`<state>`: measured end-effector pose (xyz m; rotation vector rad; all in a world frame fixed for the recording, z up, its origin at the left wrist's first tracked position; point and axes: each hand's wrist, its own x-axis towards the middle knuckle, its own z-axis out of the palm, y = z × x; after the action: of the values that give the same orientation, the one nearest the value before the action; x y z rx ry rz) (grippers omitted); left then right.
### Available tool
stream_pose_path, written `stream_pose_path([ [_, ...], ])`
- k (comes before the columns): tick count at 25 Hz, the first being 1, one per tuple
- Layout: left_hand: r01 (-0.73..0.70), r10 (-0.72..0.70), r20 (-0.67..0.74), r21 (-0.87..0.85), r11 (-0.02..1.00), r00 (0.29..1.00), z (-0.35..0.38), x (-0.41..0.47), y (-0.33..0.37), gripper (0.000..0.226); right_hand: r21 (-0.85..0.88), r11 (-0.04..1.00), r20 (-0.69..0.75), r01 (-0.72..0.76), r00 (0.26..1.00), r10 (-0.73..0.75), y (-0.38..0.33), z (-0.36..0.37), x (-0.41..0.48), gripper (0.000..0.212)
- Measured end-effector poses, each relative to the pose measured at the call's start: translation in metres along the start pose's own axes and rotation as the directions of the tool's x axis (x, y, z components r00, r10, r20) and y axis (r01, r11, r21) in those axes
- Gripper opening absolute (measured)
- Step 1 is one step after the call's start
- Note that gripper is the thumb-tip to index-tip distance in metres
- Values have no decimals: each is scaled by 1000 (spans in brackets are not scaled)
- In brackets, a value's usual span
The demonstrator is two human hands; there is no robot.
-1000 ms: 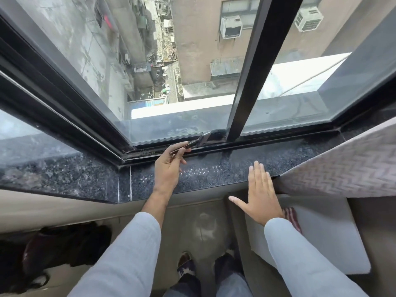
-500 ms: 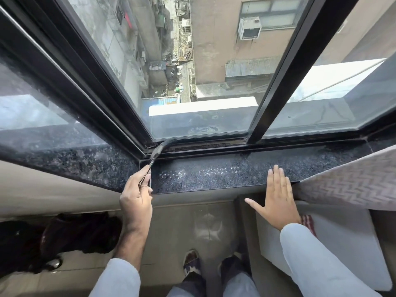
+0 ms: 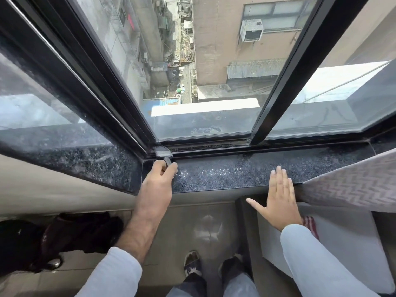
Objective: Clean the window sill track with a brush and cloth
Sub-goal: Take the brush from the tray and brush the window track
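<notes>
Tall panes of dusty glass in black metal frames fill the upper view, meeting at an angle in the left corner, with concrete buildings and an alley far below outside. Under them runs a sill of polished dark speckled granite, glossy and flecked with pale dust, joined at a seam near the corner. Below the sill is a plain beige wall, then a shiny tiled floor with a dark bundle lying at the left. At the right hangs a curtain of woven zigzag fabric, above a flat white slab with a red striped cloth on it, partly hidden by the sleeve. The track is a narrow black metal channel along the frame's foot, gritty with dirt. The left hand is closed around the handle of a brush, whose flat grey bristle head sits in the track at the left corner. The right hand lies flat and spread, fingers on the sill edge, holding nothing.
</notes>
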<state>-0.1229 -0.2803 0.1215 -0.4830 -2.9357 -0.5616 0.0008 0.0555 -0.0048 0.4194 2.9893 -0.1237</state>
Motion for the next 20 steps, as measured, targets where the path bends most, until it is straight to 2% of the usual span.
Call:
stream_pose_path([
  [4, -260, 263, 21, -93, 961, 964, 17, 25, 39, 53, -10, 1000, 21, 3, 1000, -3, -1, -2, 1, 125],
  [6, -332, 344, 32, -189, 924, 939, 27, 34, 69, 55, -6, 1000, 23, -5, 1000, 5, -2, -4, 1, 126],
  [8, -342, 357, 8, -266, 901, 934, 38, 40, 95, 46, 4, 1000, 27, -10, 1000, 10, -2, -4, 0, 126],
  [10, -248, 256, -41, -435, 866, 966, 47, 47, 110, 32, 17, 1000, 36, -9, 999, 9, 0, -5, 0, 126],
  [12, -70, 68, -30, -685, 725, 997, 51, 54, 113, 26, 8, 1000, 48, 3, 999, -3, 2, -6, 2, 126],
  [14, 62, -66, 31, -836, 545, 997, 51, 59, 107, 27, -1, 1000, 51, 4, 999, -4, 3, -7, 2, 126],
  [17, 188, -219, 123, -932, 311, 968, 42, 56, 92, 17, 19, 1000, 31, 2, 1000, -2, 5, -7, 3, 125],
  [20, 209, -320, 187, -977, 36, 929, 33, 45, 70, 21, 8, 1000, 22, 12, 1000, -13, 11, -7, 4, 117],
])
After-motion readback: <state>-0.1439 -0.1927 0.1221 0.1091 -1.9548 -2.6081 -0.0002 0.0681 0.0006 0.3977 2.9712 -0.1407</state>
